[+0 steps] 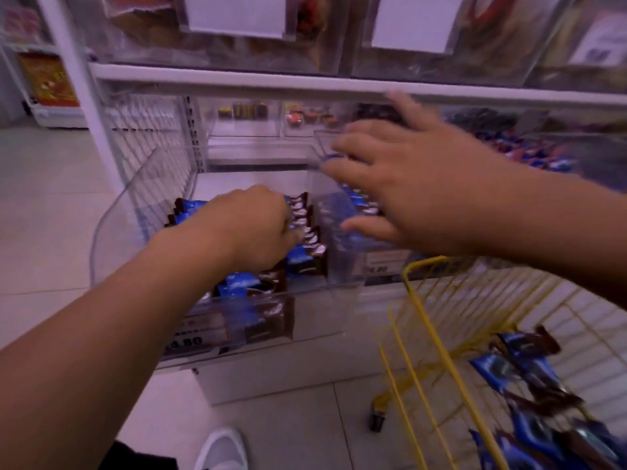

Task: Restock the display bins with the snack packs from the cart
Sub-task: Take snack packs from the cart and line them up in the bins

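Store shelf [339, 84]: two clear bins [112, 232] held snack packs [305, 239]; left hand [251, 225], fingers curled among packs; right hand [417, 184], at 2 o'clock, fingers spread; one yellow cart [437, 334].

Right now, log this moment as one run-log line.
left hand: in clear bin, on snack packs | right hand: fingers spread over neighbouring bin | cart: packs remain

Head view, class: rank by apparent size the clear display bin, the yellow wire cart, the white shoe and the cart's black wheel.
Largest to smallest as they look:
1. clear display bin and yellow wire cart: unsure between them, since the cart is cut off by the frame
2. white shoe, partly out of frame
3. black wheel
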`<action>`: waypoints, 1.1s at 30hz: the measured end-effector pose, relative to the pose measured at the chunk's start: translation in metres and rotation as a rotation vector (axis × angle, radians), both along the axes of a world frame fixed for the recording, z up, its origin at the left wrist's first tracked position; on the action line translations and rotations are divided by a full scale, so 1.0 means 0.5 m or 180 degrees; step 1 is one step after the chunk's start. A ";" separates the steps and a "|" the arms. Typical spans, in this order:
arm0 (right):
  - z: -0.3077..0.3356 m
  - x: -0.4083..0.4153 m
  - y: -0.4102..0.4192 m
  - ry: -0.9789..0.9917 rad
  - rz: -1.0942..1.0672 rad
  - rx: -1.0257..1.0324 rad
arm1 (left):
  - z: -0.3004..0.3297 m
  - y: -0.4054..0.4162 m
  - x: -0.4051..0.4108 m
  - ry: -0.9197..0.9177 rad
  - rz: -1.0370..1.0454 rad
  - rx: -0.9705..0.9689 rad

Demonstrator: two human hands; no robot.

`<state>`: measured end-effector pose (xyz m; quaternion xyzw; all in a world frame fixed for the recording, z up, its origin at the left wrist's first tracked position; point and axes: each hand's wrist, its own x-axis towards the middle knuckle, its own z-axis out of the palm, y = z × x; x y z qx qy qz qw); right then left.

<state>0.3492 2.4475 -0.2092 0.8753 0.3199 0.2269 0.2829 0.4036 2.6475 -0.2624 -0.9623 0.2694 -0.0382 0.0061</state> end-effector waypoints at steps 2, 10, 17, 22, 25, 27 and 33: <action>0.000 -0.091 -0.122 -0.0141 0.0121 0.0768 | 0.008 -0.044 -0.038 -0.0346 -0.0864 -0.0512; -0.178 -0.255 -0.472 0.3980 -0.4367 0.0147 | -0.031 -0.409 -0.232 0.0520 -0.2174 0.0328; -0.293 -0.239 -0.487 0.4487 -0.4261 -0.1037 | -0.246 -0.648 -0.323 0.2500 -0.1614 0.2370; -0.353 -0.240 -0.488 0.4967 -0.4742 -0.1349 | -0.312 -0.656 -0.308 0.2380 -0.1776 0.2897; -0.372 -0.238 -0.491 0.5183 -0.4985 -0.1118 | -0.304 -0.671 -0.303 0.2104 -0.2046 0.3141; -0.389 -0.244 -0.501 0.5206 -0.5134 -0.0958 | -0.301 -0.677 -0.299 0.2004 -0.2167 0.3106; -0.394 -0.279 -0.528 0.5448 -0.5346 0.0460 | -0.294 -0.676 -0.291 0.1845 -0.2426 0.3026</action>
